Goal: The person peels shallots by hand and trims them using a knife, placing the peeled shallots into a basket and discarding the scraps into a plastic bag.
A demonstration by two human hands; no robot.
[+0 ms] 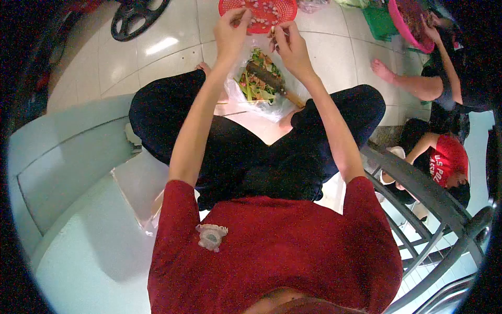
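My left hand [230, 37] is at the near left edge of a red perforated basket [226, 6], its fingers pinched together. Whatever they hold is too small to make out. My right hand [292, 49] is closed at the basket's near right edge, pinching a small pale piece that looks like a clove. Similar small white and purplish pieces [263, 11] are scattered in the basket. Below my hands, a clear plastic bag [235, 97] lies open with green and orange vegetable scraps [256, 94]. A long brown blade-like tool [266, 77] with a lighter handle rests across them.
At the right, another person's hands [430, 29] work at a pink basket [402, 23] beside a green one [377, 23]. A person in red [451, 157] sits beyond a grey metal railing [418, 178]. A black ring-shaped stand [137, 20] is on the tiled floor, upper left.
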